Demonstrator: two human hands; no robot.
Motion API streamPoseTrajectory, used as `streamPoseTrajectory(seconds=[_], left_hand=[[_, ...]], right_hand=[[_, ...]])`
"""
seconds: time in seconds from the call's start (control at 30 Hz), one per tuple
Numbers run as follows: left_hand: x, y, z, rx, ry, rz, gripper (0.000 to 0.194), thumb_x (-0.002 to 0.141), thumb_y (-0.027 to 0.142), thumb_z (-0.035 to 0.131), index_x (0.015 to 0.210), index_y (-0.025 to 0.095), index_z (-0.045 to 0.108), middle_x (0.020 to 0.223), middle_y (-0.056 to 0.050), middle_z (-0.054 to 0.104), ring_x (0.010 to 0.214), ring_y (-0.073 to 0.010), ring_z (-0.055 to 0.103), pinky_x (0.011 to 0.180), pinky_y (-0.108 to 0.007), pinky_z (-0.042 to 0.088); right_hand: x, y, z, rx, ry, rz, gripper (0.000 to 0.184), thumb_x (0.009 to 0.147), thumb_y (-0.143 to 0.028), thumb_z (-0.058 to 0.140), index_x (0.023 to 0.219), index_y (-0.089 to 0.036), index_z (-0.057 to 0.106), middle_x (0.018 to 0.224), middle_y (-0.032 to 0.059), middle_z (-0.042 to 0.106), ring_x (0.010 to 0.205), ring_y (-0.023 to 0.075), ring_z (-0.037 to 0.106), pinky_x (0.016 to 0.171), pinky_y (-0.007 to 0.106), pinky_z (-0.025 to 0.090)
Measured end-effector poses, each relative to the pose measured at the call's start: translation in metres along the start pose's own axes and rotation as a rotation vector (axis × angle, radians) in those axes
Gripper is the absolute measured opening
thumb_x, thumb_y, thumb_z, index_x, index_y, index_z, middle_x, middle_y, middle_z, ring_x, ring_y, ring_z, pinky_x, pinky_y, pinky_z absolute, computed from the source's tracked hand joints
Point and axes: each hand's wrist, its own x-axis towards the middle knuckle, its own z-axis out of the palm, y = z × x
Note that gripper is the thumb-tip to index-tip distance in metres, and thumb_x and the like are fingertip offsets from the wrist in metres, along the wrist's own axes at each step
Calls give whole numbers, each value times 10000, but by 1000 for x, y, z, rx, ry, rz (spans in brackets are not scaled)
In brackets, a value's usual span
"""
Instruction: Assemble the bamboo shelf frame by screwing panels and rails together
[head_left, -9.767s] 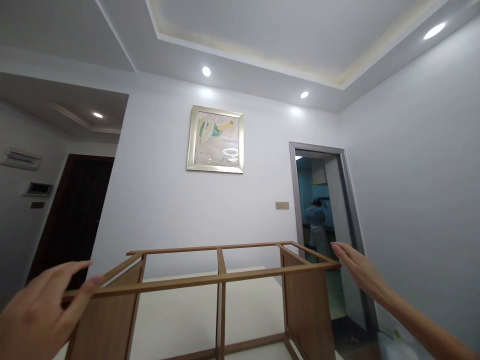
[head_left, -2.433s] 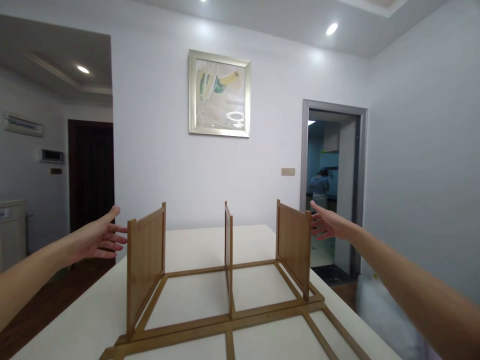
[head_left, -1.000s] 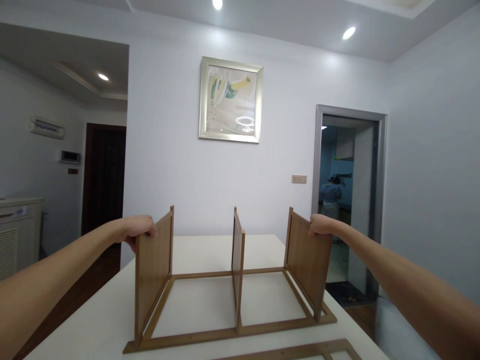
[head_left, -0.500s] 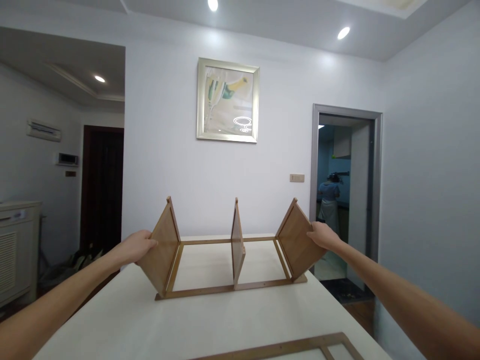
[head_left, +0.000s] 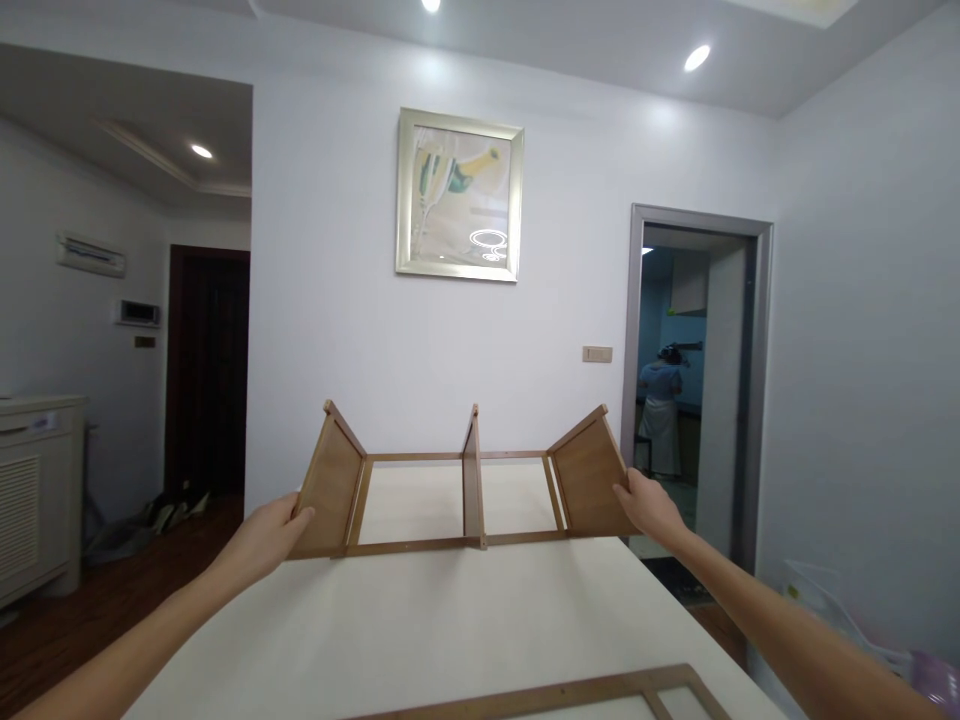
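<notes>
A brown wooden frame (head_left: 420, 547) at the far end of the white table (head_left: 450, 620) bears three upright panels. My left hand (head_left: 271, 525) is closed on the outer edge of the left panel (head_left: 328, 490), thumb on its near face. On the other side, my right hand (head_left: 654, 505) grips the edge of the right panel (head_left: 589, 480). Both outer panels lean outward. The middle panel (head_left: 472, 485) stands between them, untouched and seen almost edge-on. Whether the frame rests on the table or is slightly raised I cannot tell.
Near the table's front edge lies a second wooden frame (head_left: 562, 694), partly cut off. A wall (head_left: 337, 330) with a framed picture (head_left: 459, 195) rises behind the table. Through the doorway (head_left: 636, 330) at right a person (head_left: 660, 410) stands. A pale cabinet (head_left: 37, 500) is at left.
The frame with its panels has shifted away from me and up in view, its near side most. Both hands keep hold of the outer panels; my left hand sits lower in view.
</notes>
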Motion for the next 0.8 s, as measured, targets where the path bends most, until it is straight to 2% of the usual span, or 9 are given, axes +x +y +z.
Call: streamPoseTrajectory(seconds=[0.17, 0.33, 0.4, 0.63, 0.8], left_hand=[[-14, -13, 16, 56, 31, 0, 291, 842, 475, 360, 686, 248, 453, 634, -42, 630, 683, -261, 638, 642, -315, 434], [-29, -41, 43, -61, 13, -47, 276, 841, 451, 399, 897, 225, 548, 838, -73, 723, 825, -289, 690, 713, -325, 477], [-38, -51, 56, -104, 4, -62, 290, 832, 438, 416, 969, 216, 542, 858, -79, 733, 863, -307, 701, 716, -333, 490], [-63, -78, 95, -169, 17, -115, 256, 824, 412, 425, 1006, 241, 483, 713, -35, 707, 821, -323, 722, 685, -342, 511], [-76, -84, 108, -180, 30, -136, 305, 827, 419, 414, 1069, 240, 463, 617, -8, 668, 716, -329, 716, 656, -365, 519]], right_hand=[[-13, 4, 17, 37, 13, 0, 246, 1005, -335, 359, 1013, -164, 536, 984, 157, 698, 901, 268, 669, 639, 298, 360], [-31, 15, 45, 84, 7, 4, 296, 1026, -352, 290, 959, -183, 524, 914, 143, 707, 854, 262, 685, 633, 295, 356], [-40, 21, 59, 101, 4, 1, 278, 1024, -335, 300, 936, -188, 519, 884, 135, 706, 846, 264, 689, 641, 297, 362], [-68, 36, 101, 186, 15, 6, 229, 1002, -294, 317, 920, -189, 504, 876, 155, 708, 859, 284, 699, 671, 308, 401], [-83, 42, 118, 254, 47, 9, 215, 977, -315, 324, 931, -214, 508, 825, 133, 708, 845, 300, 701, 651, 316, 413]])
